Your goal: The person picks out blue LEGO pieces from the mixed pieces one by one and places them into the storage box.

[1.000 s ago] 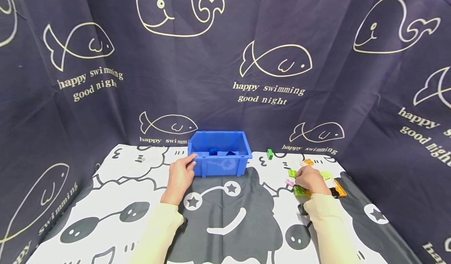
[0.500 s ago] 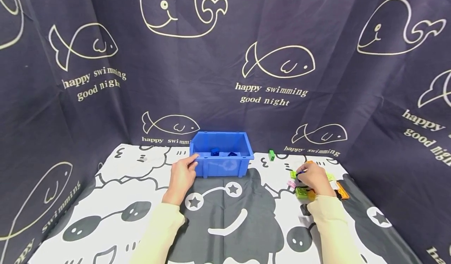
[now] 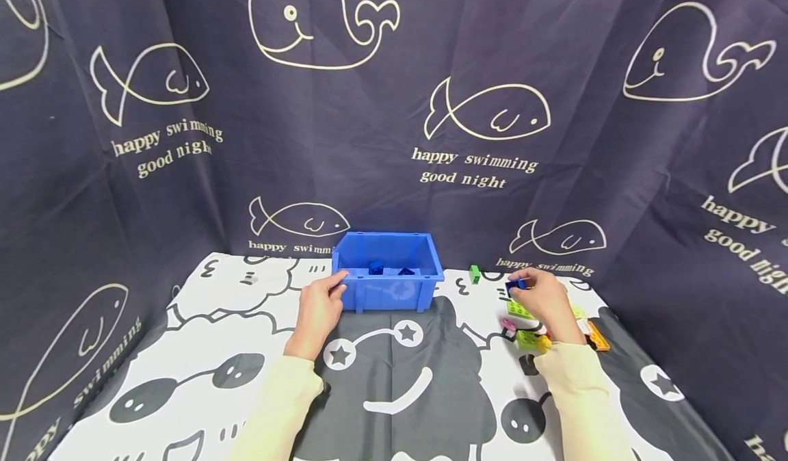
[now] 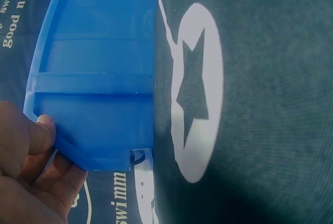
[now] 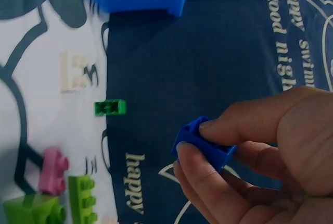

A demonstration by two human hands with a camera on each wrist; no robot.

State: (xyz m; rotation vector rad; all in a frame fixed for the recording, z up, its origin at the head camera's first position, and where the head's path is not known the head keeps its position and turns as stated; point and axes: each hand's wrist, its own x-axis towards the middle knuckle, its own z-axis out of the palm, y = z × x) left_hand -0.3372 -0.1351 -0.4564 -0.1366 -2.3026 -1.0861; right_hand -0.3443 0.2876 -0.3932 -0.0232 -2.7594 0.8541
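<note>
A blue plastic bin point(image 3: 384, 293) stands on the cloth at the back middle, with two blue bricks point(image 3: 375, 267) visible inside. My left hand point(image 3: 317, 310) grips its near left corner; in the left wrist view the thumb lies on the outside of the rim. To the right, my right hand point(image 3: 544, 300) pinches a blue toy brick point(image 5: 216, 155) between thumb and fingers, raised over the back of the pile. In the right wrist view, the brick's hollow side shows beside the thumb.
Below the right hand lie loose bricks: lime green point(image 3: 520, 310), pink point(image 3: 507, 325) and orange point(image 3: 598, 338). A green brick point(image 3: 475, 274) stands between bin and pile near the curtain point(image 3: 369, 139). A whitish brick point(image 5: 70, 72) lies near it.
My right hand has picked a blue brick out of the pile and moved up and away toward the curtain with it. The left hand keeps its hold on the bin.
</note>
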